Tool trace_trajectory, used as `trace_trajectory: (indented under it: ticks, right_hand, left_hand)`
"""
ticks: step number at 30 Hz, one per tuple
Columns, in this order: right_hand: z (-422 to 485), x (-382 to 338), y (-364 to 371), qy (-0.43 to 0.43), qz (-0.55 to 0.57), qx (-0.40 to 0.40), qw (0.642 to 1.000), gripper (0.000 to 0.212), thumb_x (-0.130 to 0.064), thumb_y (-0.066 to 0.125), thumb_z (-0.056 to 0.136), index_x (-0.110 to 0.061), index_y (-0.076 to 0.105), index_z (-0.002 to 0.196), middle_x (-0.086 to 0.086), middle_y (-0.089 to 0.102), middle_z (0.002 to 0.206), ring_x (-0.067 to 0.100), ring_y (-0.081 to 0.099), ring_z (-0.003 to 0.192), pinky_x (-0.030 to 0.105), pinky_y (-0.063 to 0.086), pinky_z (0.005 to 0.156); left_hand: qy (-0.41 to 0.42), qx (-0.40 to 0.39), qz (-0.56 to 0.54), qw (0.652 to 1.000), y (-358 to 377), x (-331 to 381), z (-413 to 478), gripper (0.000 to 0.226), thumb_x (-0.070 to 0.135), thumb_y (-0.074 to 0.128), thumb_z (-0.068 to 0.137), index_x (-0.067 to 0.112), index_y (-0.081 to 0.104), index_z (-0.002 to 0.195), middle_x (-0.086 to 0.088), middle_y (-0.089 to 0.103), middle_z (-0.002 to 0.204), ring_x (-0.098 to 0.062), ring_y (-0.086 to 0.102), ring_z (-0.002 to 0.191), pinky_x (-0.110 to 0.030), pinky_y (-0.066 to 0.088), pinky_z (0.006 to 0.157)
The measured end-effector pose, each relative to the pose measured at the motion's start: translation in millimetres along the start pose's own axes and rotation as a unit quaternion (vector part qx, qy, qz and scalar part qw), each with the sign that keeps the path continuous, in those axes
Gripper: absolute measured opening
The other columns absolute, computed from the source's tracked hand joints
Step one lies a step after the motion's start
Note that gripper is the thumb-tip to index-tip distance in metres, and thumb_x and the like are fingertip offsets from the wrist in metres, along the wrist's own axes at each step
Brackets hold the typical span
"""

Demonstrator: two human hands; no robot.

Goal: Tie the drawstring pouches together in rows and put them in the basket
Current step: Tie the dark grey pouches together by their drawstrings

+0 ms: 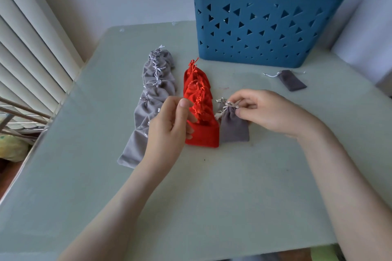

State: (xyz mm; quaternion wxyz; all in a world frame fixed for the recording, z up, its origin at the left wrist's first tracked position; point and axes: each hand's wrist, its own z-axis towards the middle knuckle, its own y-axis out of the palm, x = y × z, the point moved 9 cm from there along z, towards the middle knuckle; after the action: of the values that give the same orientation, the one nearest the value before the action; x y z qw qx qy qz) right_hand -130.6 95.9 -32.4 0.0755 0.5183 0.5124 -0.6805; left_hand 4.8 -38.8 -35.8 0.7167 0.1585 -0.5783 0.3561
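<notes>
A dark grey pouch point(234, 126) lies flat on the table just right of a row of red pouches point(200, 110) tied together. My right hand point(265, 110) pinches the silver drawstring point(230, 104) at the grey pouch's neck. My left hand point(171, 125) hovers over the near end of the red row, fingers curled and thumb against the forefinger, with nothing visible in it. A row of light grey pouches point(151, 95) tied together lies further left. One more dark grey pouch point(291, 80) lies loose at the right, near the blue basket point(265, 34).
The basket stands at the table's far right, its triangle-holed wall facing me. The pale green table point(201, 197) ends in edges at left and front. Window blinds point(27, 48) and a wooden rack point(21, 112) are to the left.
</notes>
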Motion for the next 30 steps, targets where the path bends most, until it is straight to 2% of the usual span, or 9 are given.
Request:
trace_trajectory:
  ticks: [6,9,12,15,19,22,25,27,30]
  right_hand:
    - [-6,35,-34,0.059,-0.04,0.004,0.997,0.023,-0.01,0.054,0.09,-0.029,0.064,0.096,-0.006,0.07,0.096,0.022,0.065,0.096,0.04,0.048,0.09]
    - [-7,53,-47,0.079,-0.116,0.043,0.989,0.027,-0.006,0.055,0.088,-0.021,0.063,0.109,-0.007,0.061,0.096,0.015,0.058,0.089,0.021,0.043,0.074]
    - [-9,67,-60,0.105,-0.148,0.106,0.978,0.032,-0.011,0.054,0.088,-0.019,0.056,0.118,0.004,0.055,0.117,0.014,0.051,0.095,0.022,0.037,0.082]
    - [-9,75,-53,0.13,-0.146,0.095,0.976,0.031,-0.022,0.055,0.089,-0.018,0.054,0.12,0.004,0.056,0.12,0.019,0.052,0.106,0.026,0.038,0.085]
    - [-8,66,-41,0.096,-0.144,0.08,0.982,0.034,-0.032,0.062,0.088,-0.019,0.054,0.118,-0.001,0.053,0.111,0.014,0.052,0.098,0.025,0.039,0.085]
    - [-6,51,-34,0.03,-0.151,0.081,0.985,0.021,-0.023,0.064,0.088,-0.015,0.063,0.107,-0.002,0.057,0.098,0.009,0.05,0.083,0.017,0.035,0.074]
    - [-5,42,-23,-0.005,-0.171,0.056,0.984,0.006,-0.017,0.063,0.087,-0.016,0.067,0.092,-0.013,0.052,0.08,0.01,0.048,0.082,0.023,0.039,0.076]
    - [-3,41,-17,-0.008,-0.178,0.036,0.983,0.006,-0.018,0.064,0.086,-0.023,0.062,0.083,-0.015,0.051,0.076,0.011,0.049,0.081,0.028,0.042,0.078]
    - [-3,34,-13,-0.021,-0.151,0.017,0.988,0.013,-0.02,0.067,0.085,-0.028,0.059,0.079,-0.014,0.055,0.076,0.004,0.051,0.072,0.02,0.04,0.07]
  left_hand:
    - [0.009,-0.073,0.077,0.994,23,16,0,0.013,0.02,0.052,0.095,0.018,0.058,0.084,0.002,0.066,0.066,-0.013,0.058,0.054,-0.034,0.054,0.061]
    - [0.036,-0.133,0.159,0.978,44,29,1,0.009,0.025,0.053,0.093,0.02,0.057,0.086,0.003,0.067,0.071,-0.016,0.062,0.065,-0.038,0.054,0.071]
    - [0.043,-0.163,0.249,0.954,68,33,4,0.011,0.026,0.054,0.092,0.016,0.057,0.096,0.001,0.067,0.085,-0.017,0.061,0.078,-0.03,0.045,0.077]
    - [0.036,-0.174,0.329,0.927,89,24,12,0.024,0.028,0.053,0.093,0.011,0.053,0.11,-0.007,0.062,0.107,-0.025,0.056,0.101,-0.028,0.034,0.079]
    - [0.043,-0.221,0.397,0.89,109,10,15,0.029,0.021,0.051,0.094,0.009,0.051,0.121,-0.014,0.054,0.122,-0.033,0.051,0.112,-0.031,0.035,0.088]
    - [0.066,-0.273,0.414,0.866,120,0,11,0.03,0.01,0.048,0.092,0.01,0.053,0.121,-0.014,0.053,0.123,-0.034,0.05,0.114,-0.037,0.038,0.095]
    - [0.083,-0.314,0.447,0.833,122,-8,6,0.036,-0.001,0.044,0.087,0.01,0.054,0.12,-0.012,0.053,0.121,-0.033,0.049,0.111,-0.04,0.039,0.094]
    - [0.089,-0.319,0.455,0.826,118,-8,7,0.043,-0.005,0.041,0.084,0.013,0.054,0.12,-0.008,0.053,0.12,-0.03,0.05,0.109,-0.04,0.041,0.092]
    - [0.1,-0.308,0.425,0.846,109,0,9,0.046,-0.008,0.041,0.082,0.016,0.06,0.116,-0.005,0.058,0.113,-0.028,0.054,0.104,-0.033,0.042,0.086]
